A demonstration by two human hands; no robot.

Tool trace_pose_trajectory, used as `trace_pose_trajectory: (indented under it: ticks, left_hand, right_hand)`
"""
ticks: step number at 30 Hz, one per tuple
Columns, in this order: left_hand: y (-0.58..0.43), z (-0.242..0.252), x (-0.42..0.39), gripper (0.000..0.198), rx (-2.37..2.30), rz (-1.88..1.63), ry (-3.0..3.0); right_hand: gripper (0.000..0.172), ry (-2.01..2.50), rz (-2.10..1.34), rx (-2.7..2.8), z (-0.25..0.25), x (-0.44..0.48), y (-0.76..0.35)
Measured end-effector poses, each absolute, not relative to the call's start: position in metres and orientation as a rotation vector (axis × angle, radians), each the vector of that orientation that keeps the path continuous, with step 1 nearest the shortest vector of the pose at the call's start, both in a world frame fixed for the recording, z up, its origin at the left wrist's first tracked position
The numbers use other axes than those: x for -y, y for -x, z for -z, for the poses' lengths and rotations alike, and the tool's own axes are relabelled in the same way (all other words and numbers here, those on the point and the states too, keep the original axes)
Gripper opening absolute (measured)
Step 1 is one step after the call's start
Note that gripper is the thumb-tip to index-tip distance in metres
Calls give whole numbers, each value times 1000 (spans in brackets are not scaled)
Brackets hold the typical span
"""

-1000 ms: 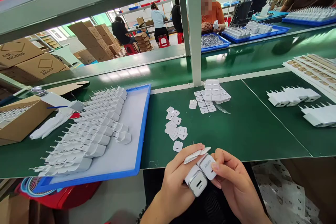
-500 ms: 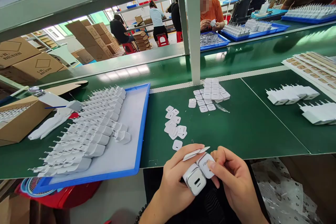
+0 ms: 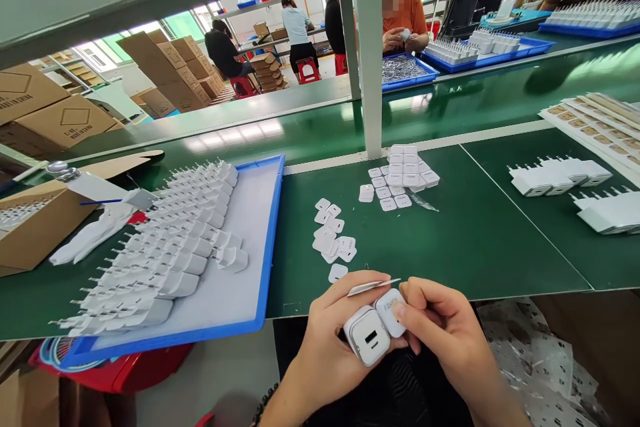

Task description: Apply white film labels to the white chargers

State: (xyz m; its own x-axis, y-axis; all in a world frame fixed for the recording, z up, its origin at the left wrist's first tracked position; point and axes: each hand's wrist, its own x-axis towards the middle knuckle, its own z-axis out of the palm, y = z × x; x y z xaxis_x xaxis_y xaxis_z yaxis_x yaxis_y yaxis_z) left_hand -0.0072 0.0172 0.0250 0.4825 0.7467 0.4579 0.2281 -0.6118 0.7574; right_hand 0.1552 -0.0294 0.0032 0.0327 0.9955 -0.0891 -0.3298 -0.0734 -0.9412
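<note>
My left hand [image 3: 333, 340] is closed around a white plug charger [image 3: 369, 337], whose end with two port slots faces me. Thin white cover plates [image 3: 373, 287] stick out between the fingers of that hand. Right beside the charger is a printed white cover plate [image 3: 390, 313], pinched by my right hand [image 3: 440, 327] with the thumb pressed on its face. Whether a second charger lies behind that plate is hidden. Loose cover plates [image 3: 327, 240] lie scattered on the green bench just beyond my hands, and stacked ones [image 3: 404, 167] stand farther back.
To the left, a blue-rimmed tray [image 3: 273, 233] holds rows of white plug chargers [image 3: 185, 240]. More chargers [image 3: 560, 177] lie at the right near sheets of labels [image 3: 590, 127]. A metal post [image 3: 367, 53] rises at the bench's back edge. A co-worker [image 3: 413, 20] sits across.
The camera view has shifted slightly. The charger in my left hand has turned a little and moved left, while my right thumb stays on the printed plate.
</note>
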Motion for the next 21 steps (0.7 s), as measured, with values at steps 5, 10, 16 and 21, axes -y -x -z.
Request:
trace_pose_trajectory:
  ticks: [5,10,16,21]
  left_hand:
    - [7,-28,-18,51,-727,-1057,-1992]
    - [6,-28,-19,47,-685,-1052,-1931]
    - [3,-28,-17,51,-709,-1053,-1950]
    - [-5,-25,-14,47,-776,-1072,-1892]
  right_hand:
    - [41,821,-1593,771,-3,25,-157]
    - [37,745,-1605,698,-5,24,-154]
    - [41,878,-1459,740,0,27,-146]
    - [46,963,-1260,726,6,28,-137]
